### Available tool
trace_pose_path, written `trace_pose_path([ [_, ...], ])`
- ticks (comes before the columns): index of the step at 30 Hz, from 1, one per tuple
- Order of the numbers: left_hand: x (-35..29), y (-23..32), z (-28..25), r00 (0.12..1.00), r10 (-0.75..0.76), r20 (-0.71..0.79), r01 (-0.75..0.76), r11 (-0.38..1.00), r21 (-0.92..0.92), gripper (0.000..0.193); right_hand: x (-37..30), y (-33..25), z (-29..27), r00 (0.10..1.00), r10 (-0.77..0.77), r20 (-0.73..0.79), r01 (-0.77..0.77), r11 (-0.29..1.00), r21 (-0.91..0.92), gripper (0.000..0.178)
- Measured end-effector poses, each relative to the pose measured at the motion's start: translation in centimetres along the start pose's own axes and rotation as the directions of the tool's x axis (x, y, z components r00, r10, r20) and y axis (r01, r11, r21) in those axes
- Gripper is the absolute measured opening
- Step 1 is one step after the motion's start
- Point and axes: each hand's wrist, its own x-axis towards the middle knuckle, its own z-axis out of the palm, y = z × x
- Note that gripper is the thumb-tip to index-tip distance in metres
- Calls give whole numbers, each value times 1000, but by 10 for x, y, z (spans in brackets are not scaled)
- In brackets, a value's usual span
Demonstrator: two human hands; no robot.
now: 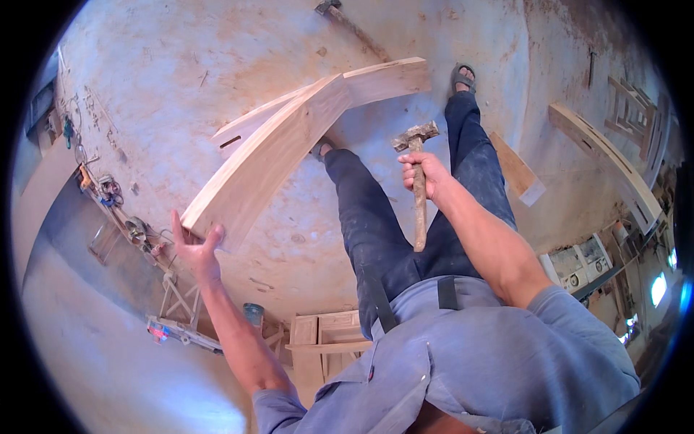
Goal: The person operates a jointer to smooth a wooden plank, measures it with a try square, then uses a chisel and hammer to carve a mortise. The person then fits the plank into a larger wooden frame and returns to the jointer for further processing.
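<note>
My left hand grips the near end of a long pale wooden board, thumb on one side and fingers on the other. The board slants up and away to the right. Its far end meets a second pale wooden piece, which has a slot cut near its left end; how the two are joined cannot be made out. My right hand is closed around the wooden handle of a hammer. The worn hammer head is up, in front of my legs and apart from the boards.
Another long-handled tool lies on the floor at the far side. A flat board lies beside my right leg. Farther right stand a slotted beam and a wooden frame. Cables and tools line the left.
</note>
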Motion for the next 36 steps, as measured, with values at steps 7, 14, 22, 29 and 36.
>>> trace_pose_path([
  [7, -75, -63, -1, 985, -137, -105, 142, 989, 40, 107, 89, -26, 74, 929, -262, -259, 56, 795, -604, 15],
  [14, -140, -78, 22, 991, 92, -93, -59, 948, 311, 103, 123, -20, 205, 749, -655, 97, 197, 80, -977, 16],
  [22, -157, -87, 41, 925, 340, -169, -290, 921, 261, 81, 170, 21, 222, 886, -463, -31, -174, -270, -947, 18],
  [29, -184, -113, 42, 913, 390, -123, -353, 903, 245, 28, 179, 62, 201, 788, -581, -202, -231, 25, -973, 25],
  [36, -192, -139, 20, 933, 319, -166, -285, 937, 203, 40, 192, 84, 189, 808, -534, -249, -249, 73, -966, 18],
])
